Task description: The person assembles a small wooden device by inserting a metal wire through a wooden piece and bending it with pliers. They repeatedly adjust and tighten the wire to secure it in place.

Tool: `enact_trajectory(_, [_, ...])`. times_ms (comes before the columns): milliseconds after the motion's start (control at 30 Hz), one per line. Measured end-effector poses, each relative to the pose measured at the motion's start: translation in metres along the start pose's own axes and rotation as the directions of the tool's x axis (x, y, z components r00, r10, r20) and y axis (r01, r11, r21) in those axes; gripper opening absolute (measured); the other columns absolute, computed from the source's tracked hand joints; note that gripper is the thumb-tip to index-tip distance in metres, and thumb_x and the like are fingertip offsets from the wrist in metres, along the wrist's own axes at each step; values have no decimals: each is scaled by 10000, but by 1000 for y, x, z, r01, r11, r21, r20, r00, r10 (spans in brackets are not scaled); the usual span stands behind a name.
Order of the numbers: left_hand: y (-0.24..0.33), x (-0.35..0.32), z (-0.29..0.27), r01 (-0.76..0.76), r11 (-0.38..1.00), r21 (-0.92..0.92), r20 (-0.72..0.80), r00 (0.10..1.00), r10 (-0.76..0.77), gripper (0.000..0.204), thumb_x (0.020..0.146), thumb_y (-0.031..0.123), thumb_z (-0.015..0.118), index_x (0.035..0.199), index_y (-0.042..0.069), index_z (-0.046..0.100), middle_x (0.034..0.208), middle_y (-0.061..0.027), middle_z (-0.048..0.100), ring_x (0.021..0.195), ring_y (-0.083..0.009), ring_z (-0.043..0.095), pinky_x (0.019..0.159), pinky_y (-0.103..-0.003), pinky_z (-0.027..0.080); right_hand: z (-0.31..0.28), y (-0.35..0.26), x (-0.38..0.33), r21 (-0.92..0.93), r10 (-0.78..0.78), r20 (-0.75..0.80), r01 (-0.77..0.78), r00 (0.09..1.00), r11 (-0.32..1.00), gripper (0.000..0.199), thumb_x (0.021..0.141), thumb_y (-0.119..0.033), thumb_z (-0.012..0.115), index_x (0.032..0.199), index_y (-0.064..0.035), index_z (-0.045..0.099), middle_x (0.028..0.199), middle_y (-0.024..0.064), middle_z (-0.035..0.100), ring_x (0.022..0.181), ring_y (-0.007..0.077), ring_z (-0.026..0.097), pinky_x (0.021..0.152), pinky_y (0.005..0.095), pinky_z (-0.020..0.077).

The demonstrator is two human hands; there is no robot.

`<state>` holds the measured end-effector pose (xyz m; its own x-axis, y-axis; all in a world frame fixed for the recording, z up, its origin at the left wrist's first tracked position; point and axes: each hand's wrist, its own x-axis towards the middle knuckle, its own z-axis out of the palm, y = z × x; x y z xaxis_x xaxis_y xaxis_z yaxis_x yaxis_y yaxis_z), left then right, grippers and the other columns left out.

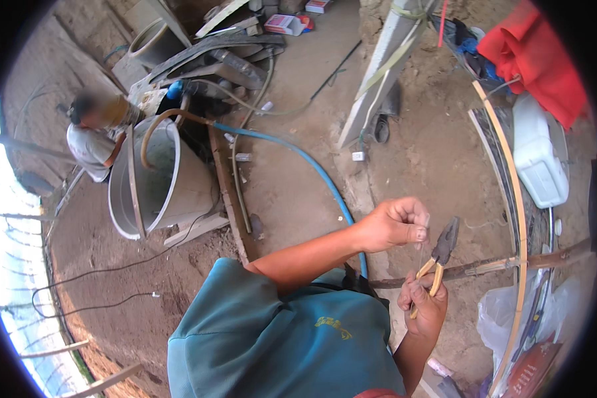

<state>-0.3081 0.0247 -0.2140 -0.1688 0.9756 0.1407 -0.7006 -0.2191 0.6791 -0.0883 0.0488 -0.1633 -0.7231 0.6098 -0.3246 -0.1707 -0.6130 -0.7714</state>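
My right hand grips a pair of pliers by its yellow handles. The dark jaws point up and away from me, with the handles a little apart. Just left of the jaws, my left hand is closed in a pinch, thumb against fingertips. A faint thin wire seems to hang from that pinch toward the pliers; its ends are too fine to make out. The pliers' jaws and my left fingertips look apart.
A large grey tub stands left, a person beside it. A blue hose crosses the dirt floor. A wooden pole lies beyond my hands. At right are a bent bamboo strip, a white jug and red cloth.
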Motion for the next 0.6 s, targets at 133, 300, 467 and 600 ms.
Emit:
enact_trajectory(133, [4,-1,6,17,997,-79,44,999,-14,148,1014,92,701,1127,85,604,923,-90,701,794,-138,661,598,-254,473,-14,-10,-3,-38,-52,12,52,999,998,181,916,-61,792,994,33,658,976,178,646,629,139,564,567,279,473])
enact_trajectory(300, [0,13,21,67,997,22,116,991,-69,163,1009,108,711,1145,78,626,910,-75,679,743,-143,653,518,-232,425,-14,-8,-16,-169,-25,-61,15,998,986,174,975,-135,773,1017,1,673,870,36,620,667,80,522,563,254,420])
enact_trajectory(467, [-11,30,28,224,974,45,25,974,-225,105,1004,68,699,1097,70,650,957,-65,681,746,-164,703,477,-230,447,-23,3,-28,-247,-124,-240,63,963,967,204,992,-200,765,1039,-21,679,776,-24,618,636,48,522,557,249,426])
enact_trajectory(600, [-28,48,39,315,948,36,-25,949,-314,55,1028,73,663,1079,81,644,933,-57,692,755,-175,734,472,-237,499,-41,10,-42,-301,-289,-382,177,878,937,206,998,-180,758,1073,-2,685,843,-5,669,703,58,578,616,241,475])
